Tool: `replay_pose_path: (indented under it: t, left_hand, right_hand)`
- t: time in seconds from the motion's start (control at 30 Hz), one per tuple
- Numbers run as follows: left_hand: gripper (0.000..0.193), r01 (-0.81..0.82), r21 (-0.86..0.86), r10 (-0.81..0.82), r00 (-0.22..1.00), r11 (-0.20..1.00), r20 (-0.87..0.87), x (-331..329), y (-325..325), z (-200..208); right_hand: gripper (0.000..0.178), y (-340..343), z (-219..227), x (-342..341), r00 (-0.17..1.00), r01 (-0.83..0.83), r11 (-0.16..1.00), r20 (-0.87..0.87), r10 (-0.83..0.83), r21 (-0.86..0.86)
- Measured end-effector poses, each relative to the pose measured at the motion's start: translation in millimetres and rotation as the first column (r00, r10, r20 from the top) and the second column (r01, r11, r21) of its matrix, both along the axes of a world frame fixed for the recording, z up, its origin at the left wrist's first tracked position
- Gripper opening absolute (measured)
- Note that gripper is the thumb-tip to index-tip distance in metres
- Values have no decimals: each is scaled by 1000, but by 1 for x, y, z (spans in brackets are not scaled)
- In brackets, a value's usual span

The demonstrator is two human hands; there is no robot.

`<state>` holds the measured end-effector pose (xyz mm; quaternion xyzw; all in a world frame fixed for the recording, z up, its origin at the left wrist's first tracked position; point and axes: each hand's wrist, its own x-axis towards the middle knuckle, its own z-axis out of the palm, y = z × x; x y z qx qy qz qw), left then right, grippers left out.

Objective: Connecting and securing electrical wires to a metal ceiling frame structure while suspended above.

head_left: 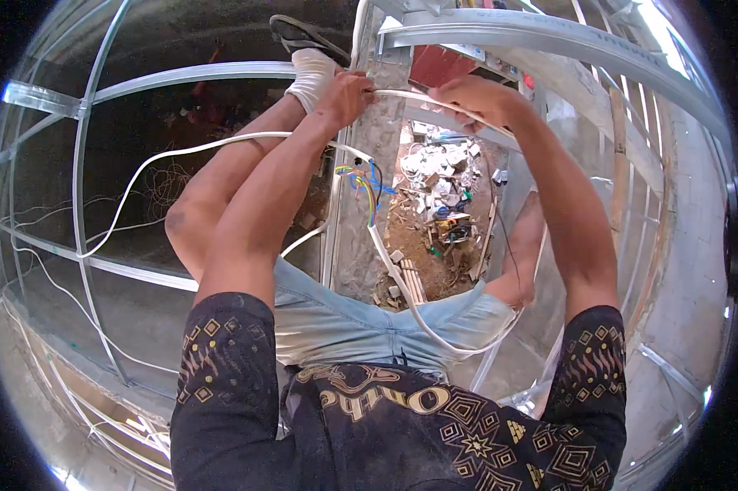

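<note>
High in the head view, a white electrical cable [410, 95] spans the gap between my two hands. My left hand [346, 96] is closed on it beside the sock-covered ankle. Bent fingers of my right hand [479, 101] grip the same cable farther right, and its end runs along the wrist. Below my left hand, blue, yellow-green and dark inner wires [367, 185] hang out between two white-sheathed cable ends, over the concrete wall top. The lower white cable [398, 286] curves down across my light blue shorts [361, 315].
I sit astride a narrow concrete wall [361, 262]. Metal framing [193, 74] surrounds me on the left, with another metal beam [500, 31] overhead right. Far below lies a heap of white rubble [438, 164]. Loose white cable [152, 164] loops through the left frame.
</note>
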<state>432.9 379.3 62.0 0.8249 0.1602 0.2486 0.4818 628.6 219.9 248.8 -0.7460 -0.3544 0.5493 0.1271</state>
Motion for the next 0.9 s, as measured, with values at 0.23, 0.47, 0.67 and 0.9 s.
replay_pose_path:
  t: [0.23,0.47,0.67,0.9]
  left_hand:
    - [18,102,402,11,963,910,-270,3,-23,55]
    - [16,36,367,-27,999,930,-28,-1,-31,68]
    - [24,72,426,-40,996,902,-84,-5,-17,51]
    - [25,17,410,-19,1000,912,0,-6,-28,51]
  right_hand:
    - [22,11,18,-21,603,-528,837,758,249,145]
    - [11,4,12,-40,507,-580,791,846,167,192]
    - [14,28,-7,-66,219,-739,659,874,433,-142]
    - [16,48,-64,-86,524,-555,814,833,179,174]
